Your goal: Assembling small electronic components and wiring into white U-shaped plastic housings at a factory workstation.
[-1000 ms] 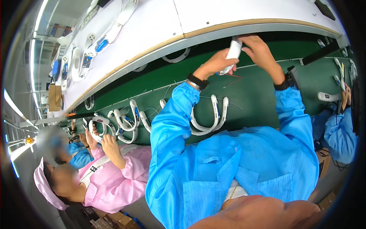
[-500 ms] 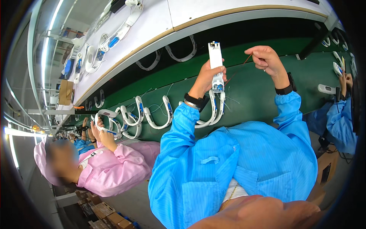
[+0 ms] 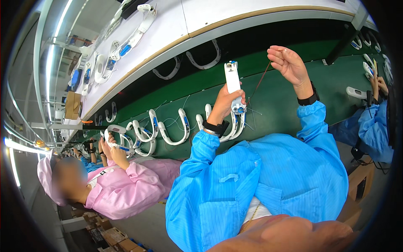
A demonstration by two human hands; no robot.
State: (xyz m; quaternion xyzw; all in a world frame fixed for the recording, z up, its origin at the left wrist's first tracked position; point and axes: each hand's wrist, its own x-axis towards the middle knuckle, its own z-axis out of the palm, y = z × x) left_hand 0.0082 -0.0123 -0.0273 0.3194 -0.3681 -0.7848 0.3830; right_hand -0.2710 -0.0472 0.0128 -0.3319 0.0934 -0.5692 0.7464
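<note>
My left hand [image 3: 226,101] is wrapped round a white rectangular casing [image 3: 232,80], its long face turned up. Blue and dark small parts show at the casing's far end. Just below my left hand, the curved arms of a white U-shaped neckband [image 3: 240,126] rest over the bench; whether they join the casing is hard to tell. A thin dark red wire [image 3: 261,80] runs taut from beside the casing up to the fingertips of my right hand [image 3: 289,63]. That hand is raised to the right, thumb and fingers pinched on the wire's end.
On the green bench [image 3: 285,92], several white U-shaped neckbands [image 3: 174,138] with loose wires lie to my left. A white shelf [image 3: 226,12] spans the far side, its metal post [image 3: 346,38] standing at the right. A co-worker in pink [image 3: 134,185] works at left, another in blue [image 3: 380,130] at right.
My left hand has moved slightly nearer and to the left with the casing, which has tilted. My right hand has turned with its fingers straighter, and the wire is drawn out longer.
</note>
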